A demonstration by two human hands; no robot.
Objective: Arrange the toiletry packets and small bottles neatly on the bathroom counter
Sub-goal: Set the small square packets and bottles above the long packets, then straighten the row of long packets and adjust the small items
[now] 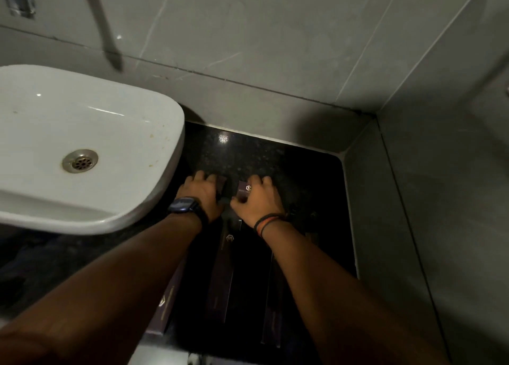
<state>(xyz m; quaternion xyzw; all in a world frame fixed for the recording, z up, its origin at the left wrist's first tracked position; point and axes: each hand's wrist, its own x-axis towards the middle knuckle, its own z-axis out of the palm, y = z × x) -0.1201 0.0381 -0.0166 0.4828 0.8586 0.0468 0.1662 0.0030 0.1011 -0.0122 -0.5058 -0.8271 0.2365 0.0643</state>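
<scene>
Packets point(244, 191), flat dark rectangles, under both hands' spread fingers on glossy speckled counter point(248, 155).

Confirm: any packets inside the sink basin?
No. The white sink holds only its drain; the dark packets lie on the black counter beside it, under both hands.

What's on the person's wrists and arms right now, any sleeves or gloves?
Both forearms are bare, with no sleeves or gloves. The left wrist wears a dark smartwatch on a black band. The right wrist carries thin cord bracelets, black with one orange strand.
</scene>
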